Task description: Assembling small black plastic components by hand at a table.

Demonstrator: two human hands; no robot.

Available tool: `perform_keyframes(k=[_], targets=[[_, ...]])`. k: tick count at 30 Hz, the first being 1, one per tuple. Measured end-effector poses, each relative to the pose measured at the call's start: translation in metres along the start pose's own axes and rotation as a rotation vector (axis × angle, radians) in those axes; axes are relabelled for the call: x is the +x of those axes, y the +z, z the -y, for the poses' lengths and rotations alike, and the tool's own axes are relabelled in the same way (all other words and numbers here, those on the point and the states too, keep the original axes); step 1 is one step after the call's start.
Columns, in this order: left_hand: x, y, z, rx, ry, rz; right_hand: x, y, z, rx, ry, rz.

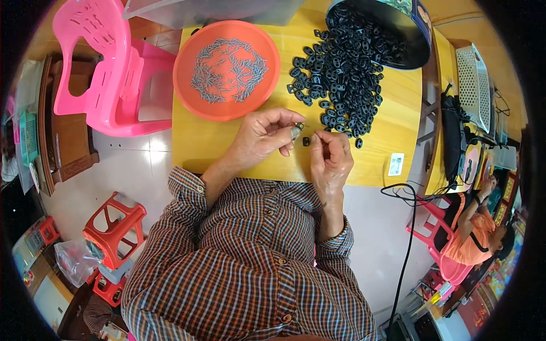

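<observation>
Black piece (300,125), partly hidden, sits pinched in my left hand (260,138); my right hand (333,158) has fingertips nearly together, any hold unclear.

A fisheye camera on the person's head looks steeply down, from close above, past a checked shirt (239,244) to the left hand (261,136), right hand (332,160) and yellow tabletop (398,119).

Left hand (266,135) pinches a small dark part (299,125) over the yellow tabletop (393,122); right hand (331,156), fingers (339,143) drawn together, any contents indiscernible, is just beside a loose black piece (306,141), with an orange basin (227,111) of grey pins (250,85) and a heap of black pieces (344,79) beyond.
</observation>
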State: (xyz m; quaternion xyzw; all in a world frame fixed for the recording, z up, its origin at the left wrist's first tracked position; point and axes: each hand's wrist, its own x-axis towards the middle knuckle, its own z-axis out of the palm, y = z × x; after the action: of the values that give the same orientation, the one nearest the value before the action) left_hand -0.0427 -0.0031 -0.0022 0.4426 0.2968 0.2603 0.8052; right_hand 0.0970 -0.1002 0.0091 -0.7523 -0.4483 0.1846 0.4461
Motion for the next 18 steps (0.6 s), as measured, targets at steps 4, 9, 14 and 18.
perform_keyframes(k=[4, 9, 14, 18], targets=[[0.000, 0.000, 0.000, -0.042, 0.002, -0.009, 0.003, 0.004, 0.003, -0.035, -0.042, -0.002], [0.000, -0.001, 0.002, -0.045, -0.001, 0.017, 0.000, 0.000, 0.002, 0.288, 0.186, 0.038], [-0.006, 0.003, 0.001, 0.089, -0.020, 0.016, 0.004, -0.001, 0.010, 0.239, -0.015, 0.050], [-0.006, 0.003, 0.006, 0.165, 0.049, 0.074, 0.002, -0.007, 0.013, 0.164, -0.109, 0.126]])
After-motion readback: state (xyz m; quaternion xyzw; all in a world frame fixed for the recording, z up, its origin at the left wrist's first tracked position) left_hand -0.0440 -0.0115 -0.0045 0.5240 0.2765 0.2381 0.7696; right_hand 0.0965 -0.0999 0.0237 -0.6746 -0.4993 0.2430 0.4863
